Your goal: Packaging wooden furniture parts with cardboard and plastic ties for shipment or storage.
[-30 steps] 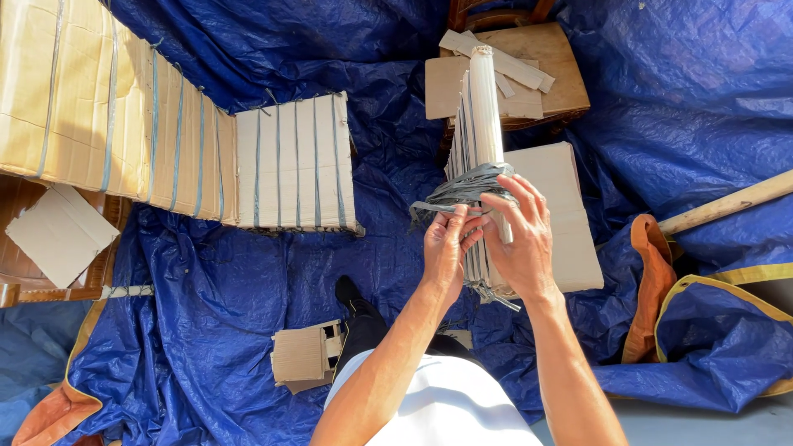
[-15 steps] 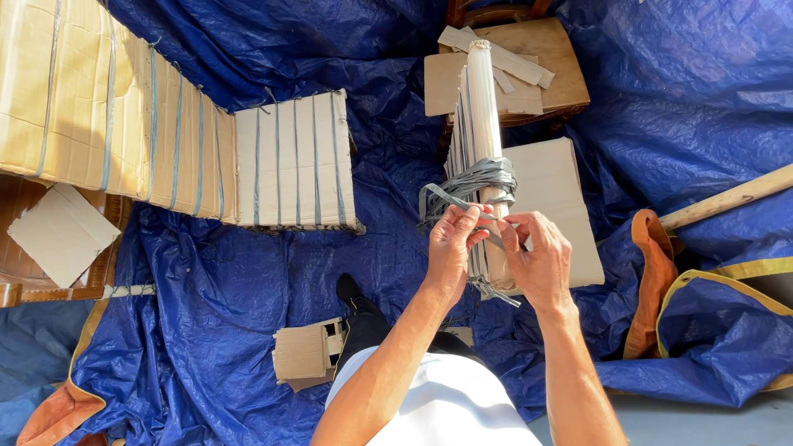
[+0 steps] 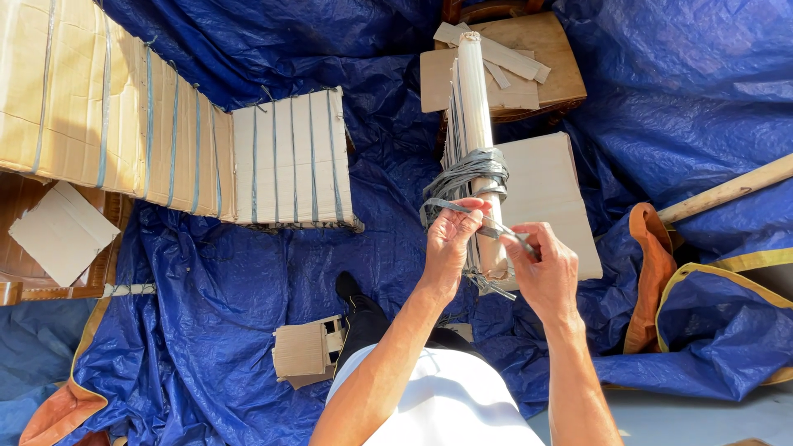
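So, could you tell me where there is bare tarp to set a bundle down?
Bare tarp lies between the strapped cardboard stacks and the small cardboard pile, and at upper right above the wooden pole. Around both hands and the upright bundle it is crowded.

1 head-worn camera looks steeply down, close over the person's hands, apparently onto a blue tarp point(image 3: 231, 272).

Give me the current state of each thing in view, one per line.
cardboard stack: on edge, wrapped midway with grey strap.
grey strap: wound around the stack, free end pulled taut.
left hand: pinching the strap.
right hand: gripping the strap's free end.
strapped bundles: tied, lying on the blue tarp.
wooden pole: lying on the tarp.
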